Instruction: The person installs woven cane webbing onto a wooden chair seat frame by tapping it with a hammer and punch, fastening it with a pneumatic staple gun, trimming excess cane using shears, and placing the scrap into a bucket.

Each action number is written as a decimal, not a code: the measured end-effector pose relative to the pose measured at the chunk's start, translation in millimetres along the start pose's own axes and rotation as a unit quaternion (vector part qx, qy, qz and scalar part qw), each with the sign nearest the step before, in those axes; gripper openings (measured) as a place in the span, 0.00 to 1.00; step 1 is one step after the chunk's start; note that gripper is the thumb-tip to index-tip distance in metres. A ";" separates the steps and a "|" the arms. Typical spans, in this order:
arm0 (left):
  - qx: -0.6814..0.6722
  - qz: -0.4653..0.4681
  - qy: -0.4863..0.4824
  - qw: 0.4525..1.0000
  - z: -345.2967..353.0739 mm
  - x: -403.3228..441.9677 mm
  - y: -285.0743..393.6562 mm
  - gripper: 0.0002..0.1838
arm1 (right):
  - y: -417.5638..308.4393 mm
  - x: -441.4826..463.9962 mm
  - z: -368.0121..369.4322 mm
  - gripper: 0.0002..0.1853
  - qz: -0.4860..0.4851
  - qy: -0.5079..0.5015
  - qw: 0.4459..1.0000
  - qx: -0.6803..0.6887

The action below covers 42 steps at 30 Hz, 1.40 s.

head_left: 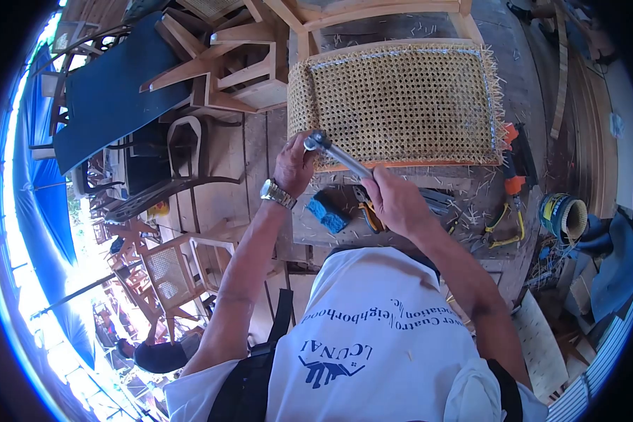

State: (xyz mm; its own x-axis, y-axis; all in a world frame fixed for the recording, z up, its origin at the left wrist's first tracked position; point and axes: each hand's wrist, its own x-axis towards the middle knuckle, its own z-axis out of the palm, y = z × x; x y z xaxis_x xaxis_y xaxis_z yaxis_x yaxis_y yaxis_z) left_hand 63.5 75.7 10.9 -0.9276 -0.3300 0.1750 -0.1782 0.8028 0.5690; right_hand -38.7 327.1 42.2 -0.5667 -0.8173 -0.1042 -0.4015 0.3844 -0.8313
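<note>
A woven cane seat panel (401, 105) lies on a wooden workbench in front of me, with cut cane ends sticking out along its right edge. My right hand (397, 204) grips a metal-shafted hammer (348, 160), whose head is over the panel's near left corner. At that same corner is my left hand (294, 169), a metal watch (278, 193) on its wrist. Its fingers are curled close to the hammer head, which partly covers them; whatever they pinch is hidden. A blue sponge-like block (328, 212) lies on the bench below the hands.
Yellow-handled pliers (373, 214) lie beside the block, and yellow-handled cutters (506, 225) further right. An orange-and-black tool (513, 158) rests by the panel. Cane scraps litter the bench. Wooden chair frames (239, 63) stand left. Another person (162, 355) is at lower left.
</note>
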 end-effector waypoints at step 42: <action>-0.017 -0.026 -0.044 0.999 -12.5 -1.6 11.7 0.16 | 3.8 -7.1 9.2 0.12 -0.009 0.033 0.999 -0.016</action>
State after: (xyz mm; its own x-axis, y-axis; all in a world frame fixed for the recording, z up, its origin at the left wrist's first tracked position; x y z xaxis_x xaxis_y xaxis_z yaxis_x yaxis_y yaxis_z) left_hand 67.0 79.4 27.3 -0.9430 -0.3247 0.0732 -0.2177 0.7679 0.6024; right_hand -29.5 330.5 34.8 -0.6047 -0.7947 -0.0529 -0.4337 0.3843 -0.8150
